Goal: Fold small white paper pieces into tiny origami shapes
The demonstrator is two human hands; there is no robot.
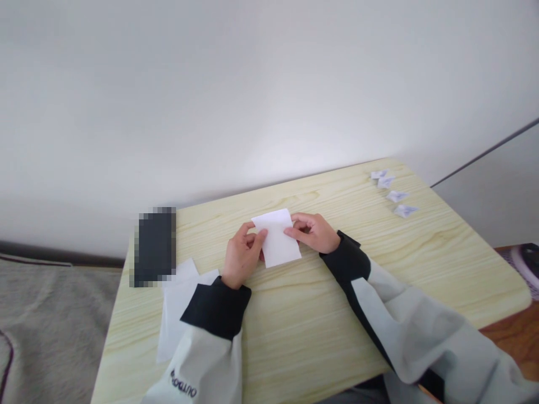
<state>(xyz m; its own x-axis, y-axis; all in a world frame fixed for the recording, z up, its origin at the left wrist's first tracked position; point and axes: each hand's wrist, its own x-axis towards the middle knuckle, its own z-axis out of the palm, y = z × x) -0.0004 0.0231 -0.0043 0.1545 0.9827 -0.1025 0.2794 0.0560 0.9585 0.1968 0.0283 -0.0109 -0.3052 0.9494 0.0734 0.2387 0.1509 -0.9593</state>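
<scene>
A small white sheet of paper [278, 241] is held up over the middle of the table, tilted toward me. Along its left edge my left hand [243, 253] pinches it, thumb on the front face and fingers behind. My right hand [316, 233] grips the right edge the same way, the thumb lying on the front. The paper's top edge looks folded over. Its back side is hidden from me.
Several small folded paper pieces [398, 196] stand at the table's [345, 314] far right. Loose white sheets [170, 320] lie by my left forearm, beside a blurred dark rectangular object [155, 247]. A white wall [252, 101] rises behind the table.
</scene>
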